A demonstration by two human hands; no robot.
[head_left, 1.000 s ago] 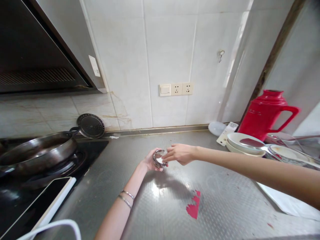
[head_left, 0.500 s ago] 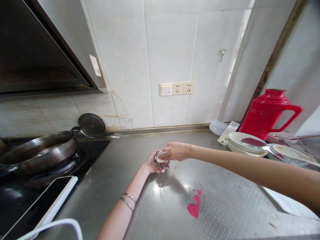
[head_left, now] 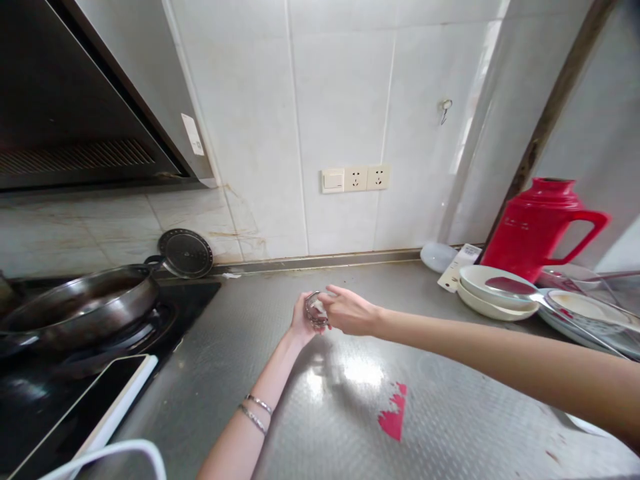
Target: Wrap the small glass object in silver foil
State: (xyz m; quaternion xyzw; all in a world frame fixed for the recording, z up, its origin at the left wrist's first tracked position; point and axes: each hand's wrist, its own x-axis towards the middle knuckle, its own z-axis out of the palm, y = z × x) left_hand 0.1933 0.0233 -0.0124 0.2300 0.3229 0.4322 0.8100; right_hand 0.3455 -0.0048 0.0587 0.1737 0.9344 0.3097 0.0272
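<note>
A small glass vessel (head_left: 315,311), clear and patterned, is held over the middle of the steel counter. My left hand (head_left: 300,320) is wrapped round it from the left and below, with two bracelets on that forearm. From the right, my right hand (head_left: 347,311) reaches to the vessel's mouth, its fingers bent and partly inside. Something white shows at those fingertips, too small to name. A torn red piece (head_left: 394,417) lies on the counter (head_left: 320,440) nearer the camera.
At the left, a steel pan (head_left: 95,303) sits on the black stove, a round black disc (head_left: 185,253) behind it. A white-edged device (head_left: 95,413) lies in front. At the right stand a red thermos (head_left: 535,230), stacked bowls (head_left: 495,307) and a ladle (head_left: 513,287).
Both hands have shifted slightly left with the glass vessel, which now tilts more towards the camera. My right hand has turned, with its fingers reaching further into the mouth.
</note>
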